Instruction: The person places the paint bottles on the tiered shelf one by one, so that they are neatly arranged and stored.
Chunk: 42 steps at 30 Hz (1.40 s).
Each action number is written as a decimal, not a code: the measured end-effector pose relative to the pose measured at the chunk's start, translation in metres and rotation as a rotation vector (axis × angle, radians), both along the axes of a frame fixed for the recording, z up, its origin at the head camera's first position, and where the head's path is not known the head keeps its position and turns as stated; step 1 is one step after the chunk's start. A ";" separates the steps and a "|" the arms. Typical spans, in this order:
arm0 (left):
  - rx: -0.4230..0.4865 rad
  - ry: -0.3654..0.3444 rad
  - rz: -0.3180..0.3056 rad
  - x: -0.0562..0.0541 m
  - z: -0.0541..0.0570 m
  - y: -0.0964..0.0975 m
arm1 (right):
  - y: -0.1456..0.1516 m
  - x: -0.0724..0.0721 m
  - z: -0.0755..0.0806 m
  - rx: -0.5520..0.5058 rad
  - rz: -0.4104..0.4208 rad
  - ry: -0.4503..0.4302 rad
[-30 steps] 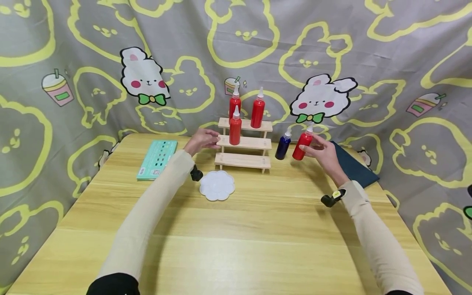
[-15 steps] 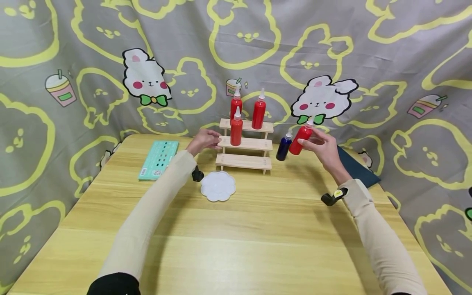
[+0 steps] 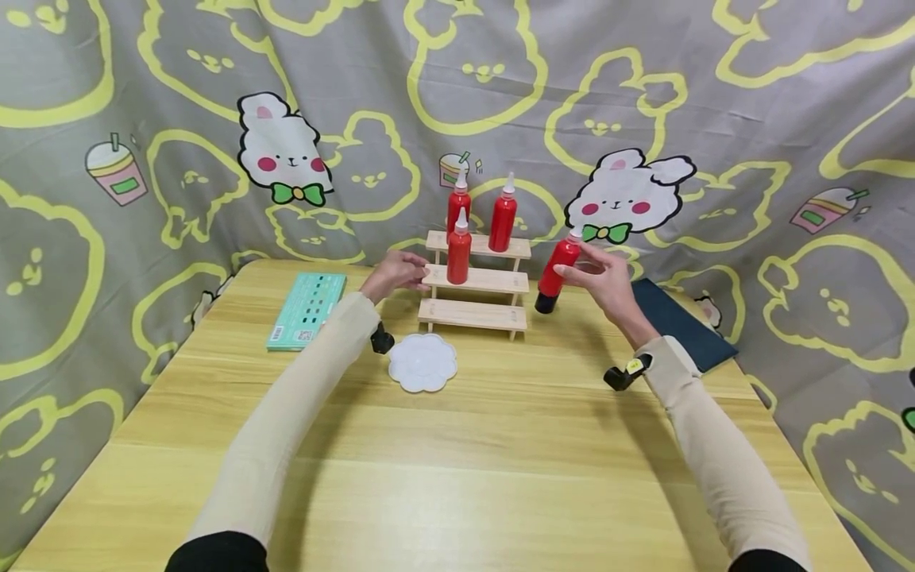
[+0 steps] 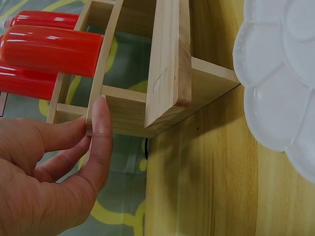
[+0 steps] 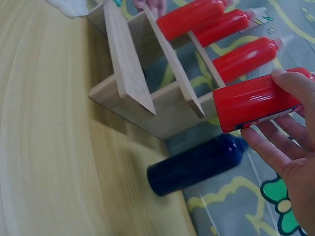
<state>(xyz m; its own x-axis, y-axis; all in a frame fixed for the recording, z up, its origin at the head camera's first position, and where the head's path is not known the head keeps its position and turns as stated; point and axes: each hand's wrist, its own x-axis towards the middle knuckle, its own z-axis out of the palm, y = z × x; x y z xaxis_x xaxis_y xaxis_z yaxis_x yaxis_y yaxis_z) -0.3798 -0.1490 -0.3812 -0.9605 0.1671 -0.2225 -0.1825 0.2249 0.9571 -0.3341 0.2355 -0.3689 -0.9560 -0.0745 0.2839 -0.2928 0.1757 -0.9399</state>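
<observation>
My right hand (image 3: 608, 286) grips a red paint bottle (image 3: 559, 266) with a white nozzle, tilted and raised off the table. Behind it stands a dark blue bottle (image 5: 197, 164), mostly covered in the head view but plain in the right wrist view, apart from my fingers. My left hand (image 3: 393, 272) pinches the left end of the middle step of a three-step wooden rack (image 3: 472, 314), thumb and forefinger on the board in the left wrist view. One red bottle (image 3: 458, 258) stands on the middle step. Two more red bottles (image 3: 503, 225) stand on the top step.
A white flower-shaped palette (image 3: 422, 362) lies in front of the rack. To the left is a teal flat box (image 3: 307, 310). A dark blue flat item (image 3: 679, 326) lies at the right rear, by the patterned curtain (image 3: 500, 95).
My right hand has lifted the red bottle and carried it left toward the rack, in front of the dark blue bottle. My left hand stays at the rack.
</observation>
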 end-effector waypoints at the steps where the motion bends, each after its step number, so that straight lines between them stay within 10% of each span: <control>1: -0.003 0.002 -0.002 0.000 0.000 0.000 | -0.003 -0.001 0.000 0.026 0.004 -0.006; 27: 0.071 0.027 0.007 -0.003 -0.002 0.001 | -0.100 -0.037 -0.021 0.129 -0.013 0.115; 42: 0.030 0.035 0.027 0.001 -0.004 0.005 | -0.104 -0.037 -0.030 0.122 -0.027 0.124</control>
<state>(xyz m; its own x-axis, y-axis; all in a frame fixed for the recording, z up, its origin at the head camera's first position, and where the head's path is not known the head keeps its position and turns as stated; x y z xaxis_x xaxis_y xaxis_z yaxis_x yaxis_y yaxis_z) -0.3783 -0.1444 -0.3856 -0.9719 0.1475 -0.1834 -0.1539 0.1911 0.9694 -0.3711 0.1310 -0.3992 -0.9162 -0.0904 0.3903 -0.3989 0.2953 -0.8681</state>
